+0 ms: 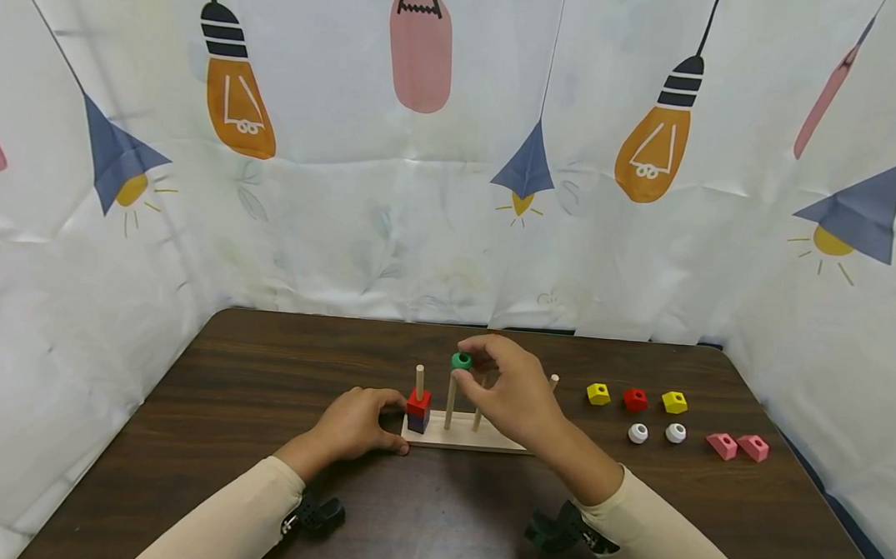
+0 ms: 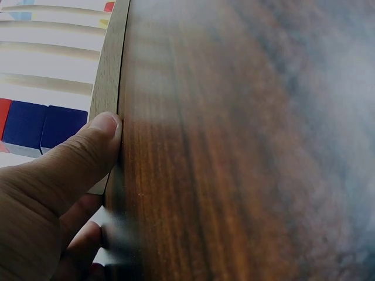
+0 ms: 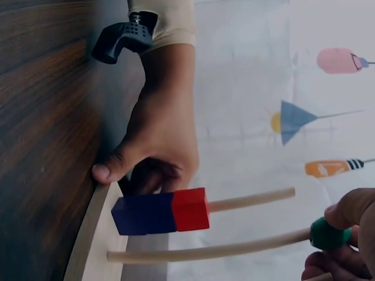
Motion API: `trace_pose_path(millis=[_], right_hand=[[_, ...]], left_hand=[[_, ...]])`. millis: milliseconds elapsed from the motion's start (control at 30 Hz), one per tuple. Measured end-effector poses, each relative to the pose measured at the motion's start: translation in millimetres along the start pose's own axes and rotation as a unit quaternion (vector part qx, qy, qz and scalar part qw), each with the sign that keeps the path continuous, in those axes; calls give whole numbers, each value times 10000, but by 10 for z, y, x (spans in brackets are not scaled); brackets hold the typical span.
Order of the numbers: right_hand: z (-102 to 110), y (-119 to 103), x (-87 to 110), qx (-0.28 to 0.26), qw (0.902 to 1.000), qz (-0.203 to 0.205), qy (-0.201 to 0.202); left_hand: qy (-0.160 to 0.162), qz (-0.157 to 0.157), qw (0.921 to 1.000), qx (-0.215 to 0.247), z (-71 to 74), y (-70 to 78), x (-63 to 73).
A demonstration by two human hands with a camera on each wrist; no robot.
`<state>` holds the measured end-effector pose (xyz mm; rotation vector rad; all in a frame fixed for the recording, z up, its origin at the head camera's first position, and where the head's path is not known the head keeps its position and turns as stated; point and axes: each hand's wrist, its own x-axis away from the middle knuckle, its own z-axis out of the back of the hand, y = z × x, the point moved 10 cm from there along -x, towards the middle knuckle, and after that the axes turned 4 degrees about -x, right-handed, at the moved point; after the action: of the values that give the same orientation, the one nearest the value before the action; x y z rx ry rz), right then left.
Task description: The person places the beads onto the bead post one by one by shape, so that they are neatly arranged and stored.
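A wooden base (image 1: 441, 436) with several upright pegs lies on the table. Its leftmost peg (image 1: 419, 380) carries dark blue blocks (image 2: 64, 126) with a red block (image 3: 190, 209) on top. My left hand (image 1: 359, 424) grips the base's left end, thumb against the front edge and fingers behind. In my right hand (image 1: 514, 387), a green bead (image 1: 461, 361) is pinched between thumb and fingers at the tip of the second peg (image 3: 205, 253). Whether the peg has entered the bead's hole I cannot tell. The right hand partly hides the pegs farther right.
Right of the base on the brown table (image 1: 280, 347) sit two yellow blocks (image 1: 597, 394), a red block (image 1: 635, 399), two white beads (image 1: 638, 433) and two pink blocks (image 1: 722, 446). A patterned white cloth (image 1: 330, 224) hangs behind the table.
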<state>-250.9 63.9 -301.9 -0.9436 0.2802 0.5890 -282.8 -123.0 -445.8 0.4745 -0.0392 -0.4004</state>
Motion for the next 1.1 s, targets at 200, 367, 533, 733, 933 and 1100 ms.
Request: trace_pose_path(millis=[200,367,533,733,933,1100], right_hand=[[-78,47,26,16,9998,-207,68],[-137,150,83,-64,9988,-431,206],[-207,247,134,-344,9975,-533,320],[-305,385,207,-656,9940,-778,391],[-422,553,284,-893,9894,-1107,294],[-521,673,333,-1066,9859,-1278,202]], left_hand=[[-23,-10,10000,43,-12,-17,3],[-8,-64,10000,71,-16,-15,-1],[8,-95,9999,50,-17,-5,-1],[40,-102,9999,34,-7,8,8],[35,-73,10000,-7,-3,12,10],[1,-4,10000,-26,-6,1,8]])
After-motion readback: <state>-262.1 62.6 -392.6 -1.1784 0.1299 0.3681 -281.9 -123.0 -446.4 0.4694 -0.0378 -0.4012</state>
